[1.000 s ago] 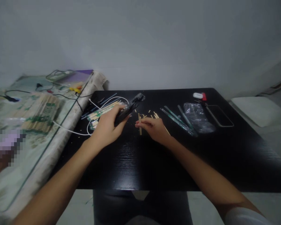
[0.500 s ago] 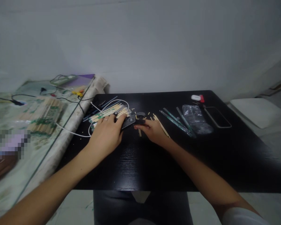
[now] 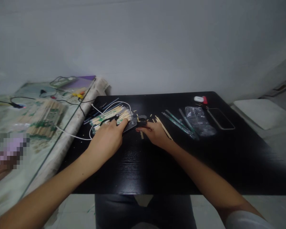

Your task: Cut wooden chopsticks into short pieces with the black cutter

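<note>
My left hand (image 3: 107,137) is closed around a black-handled cutter (image 3: 132,123) with a curved, dark jaw. The cutter's far handle stands out beyond the fingers, spread away from the near one. My right hand (image 3: 154,133) is closed at the jaw end, thumb and fingers pinched; what lies between them is dark and hard to make out. A short pale stick piece shows upright at the jaw. Thin wooden sticks (image 3: 164,127) lie just beyond my right hand, and small cut bits are scattered behind the jaw. Wrapped chopsticks (image 3: 107,116) lie beyond my left hand.
Empty plastic sleeves (image 3: 181,124), a crumpled clear bag (image 3: 199,121), a phone-shaped frame (image 3: 220,119) and a white case (image 3: 198,99) lie rightward on the black table (image 3: 143,171). A white cable (image 3: 73,136) runs left, where bundled chopsticks (image 3: 47,117) and another person's hand (image 3: 0,173) are.
The cutter's far handle has swung outward from my left hand, so its black loop now shows. My right hand stays at the jaw. The other person's hand at left has shifted slightly.
</note>
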`<state>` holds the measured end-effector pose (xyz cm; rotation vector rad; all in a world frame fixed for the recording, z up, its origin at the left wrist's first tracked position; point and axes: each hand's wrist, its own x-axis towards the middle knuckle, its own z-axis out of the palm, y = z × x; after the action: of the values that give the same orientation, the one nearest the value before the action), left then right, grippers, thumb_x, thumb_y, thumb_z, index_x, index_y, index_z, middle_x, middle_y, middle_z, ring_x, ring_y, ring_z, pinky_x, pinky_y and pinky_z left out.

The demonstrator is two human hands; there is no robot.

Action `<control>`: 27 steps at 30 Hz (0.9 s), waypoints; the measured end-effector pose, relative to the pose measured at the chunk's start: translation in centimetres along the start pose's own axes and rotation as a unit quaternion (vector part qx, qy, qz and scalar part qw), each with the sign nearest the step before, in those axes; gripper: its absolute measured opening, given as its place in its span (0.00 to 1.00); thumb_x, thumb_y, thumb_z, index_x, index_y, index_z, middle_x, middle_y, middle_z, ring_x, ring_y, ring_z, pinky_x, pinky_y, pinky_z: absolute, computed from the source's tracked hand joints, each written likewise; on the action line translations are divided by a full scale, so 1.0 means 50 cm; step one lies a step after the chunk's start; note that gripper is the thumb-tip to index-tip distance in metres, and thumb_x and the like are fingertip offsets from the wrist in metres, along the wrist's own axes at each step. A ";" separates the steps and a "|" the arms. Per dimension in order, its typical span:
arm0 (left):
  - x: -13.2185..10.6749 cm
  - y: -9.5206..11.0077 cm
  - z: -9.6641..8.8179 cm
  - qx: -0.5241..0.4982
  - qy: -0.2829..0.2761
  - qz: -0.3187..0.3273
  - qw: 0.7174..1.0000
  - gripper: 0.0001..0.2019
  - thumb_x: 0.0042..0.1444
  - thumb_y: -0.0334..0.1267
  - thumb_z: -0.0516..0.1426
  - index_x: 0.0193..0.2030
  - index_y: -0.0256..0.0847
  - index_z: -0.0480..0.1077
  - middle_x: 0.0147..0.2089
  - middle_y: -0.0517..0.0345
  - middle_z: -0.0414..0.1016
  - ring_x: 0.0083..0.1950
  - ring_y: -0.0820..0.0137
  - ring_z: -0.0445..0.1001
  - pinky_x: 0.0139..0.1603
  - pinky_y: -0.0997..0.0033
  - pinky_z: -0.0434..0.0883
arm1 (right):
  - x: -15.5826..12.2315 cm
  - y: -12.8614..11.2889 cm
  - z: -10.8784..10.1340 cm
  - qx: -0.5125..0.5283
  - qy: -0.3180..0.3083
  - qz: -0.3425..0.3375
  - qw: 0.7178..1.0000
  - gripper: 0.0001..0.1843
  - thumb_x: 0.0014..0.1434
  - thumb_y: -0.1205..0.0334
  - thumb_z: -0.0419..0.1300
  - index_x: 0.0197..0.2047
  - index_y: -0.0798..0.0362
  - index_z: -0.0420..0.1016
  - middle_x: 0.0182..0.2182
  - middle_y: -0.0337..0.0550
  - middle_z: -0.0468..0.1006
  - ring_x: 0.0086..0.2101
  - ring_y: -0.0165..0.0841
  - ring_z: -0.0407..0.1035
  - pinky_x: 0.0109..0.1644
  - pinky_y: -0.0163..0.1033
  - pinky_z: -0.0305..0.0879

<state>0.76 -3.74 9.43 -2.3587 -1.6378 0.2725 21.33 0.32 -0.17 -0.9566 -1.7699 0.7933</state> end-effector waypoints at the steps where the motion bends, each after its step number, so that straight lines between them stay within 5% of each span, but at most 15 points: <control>1: -0.001 0.000 0.000 0.001 -0.005 -0.002 1.000 0.26 0.63 0.27 0.50 0.68 0.39 0.62 0.43 0.43 0.76 0.40 0.53 0.79 0.42 0.59 0.73 | 0.000 -0.001 -0.001 -0.007 -0.001 0.001 1.000 0.06 0.63 0.65 0.66 0.39 0.51 0.87 0.31 0.39 0.87 0.30 0.31 0.77 0.36 0.32 0.68; 11: -0.004 -0.009 0.004 -0.001 -0.009 -0.004 1.000 0.23 0.63 0.25 0.46 0.63 0.39 0.65 0.39 0.45 0.77 0.34 0.54 0.80 0.32 0.63 0.73 | -0.001 -0.013 0.000 -0.018 -0.011 0.014 1.000 0.07 0.64 0.65 0.65 0.40 0.50 0.87 0.31 0.39 0.86 0.30 0.30 0.77 0.35 0.33 0.68; 18: 0.006 -0.027 0.018 -0.063 0.024 -0.041 0.997 0.17 0.63 0.35 0.55 0.58 0.37 0.69 0.47 0.41 0.79 0.45 0.51 0.80 0.43 0.59 0.75 | -0.001 -0.004 -0.029 -0.002 -0.051 0.032 0.998 0.08 0.64 0.60 0.65 0.42 0.50 0.86 0.39 0.43 0.87 0.39 0.35 0.81 0.44 0.37 0.73; 21: 0.017 -0.042 0.035 -0.093 0.049 -0.072 0.992 0.15 0.64 0.38 0.57 0.56 0.37 0.70 0.48 0.41 0.79 0.48 0.50 0.80 0.45 0.58 0.74 | -0.004 0.009 -0.060 0.015 -0.066 0.087 0.994 0.10 0.64 0.60 0.64 0.46 0.51 0.85 0.43 0.46 0.86 0.36 0.35 0.81 0.41 0.38 0.75; 24: 0.035 -0.046 0.068 -0.162 0.085 -0.054 0.982 0.14 0.65 0.38 0.57 0.55 0.40 0.71 0.52 0.43 0.78 0.51 0.52 0.78 0.45 0.60 0.72 | -0.011 0.030 -0.077 -0.064 -0.088 0.170 0.979 0.08 0.62 0.62 0.65 0.43 0.54 0.85 0.36 0.45 0.85 0.29 0.33 0.78 0.35 0.38 0.72; 27: 0.048 -0.030 0.107 -0.302 0.070 0.016 0.951 0.09 0.68 0.43 0.56 0.47 0.42 0.73 0.45 0.50 0.80 0.46 0.59 0.78 0.44 0.66 0.69 | -0.025 0.049 -0.071 -0.179 -0.081 0.180 0.964 0.03 0.58 0.66 0.69 0.37 0.54 0.83 0.27 0.40 0.81 0.28 0.33 0.74 0.37 0.37 0.68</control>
<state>-1.30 -0.43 4.79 -2.7435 -1.7994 -0.4522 25.58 0.78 -1.53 -1.5228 -1.9496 0.8083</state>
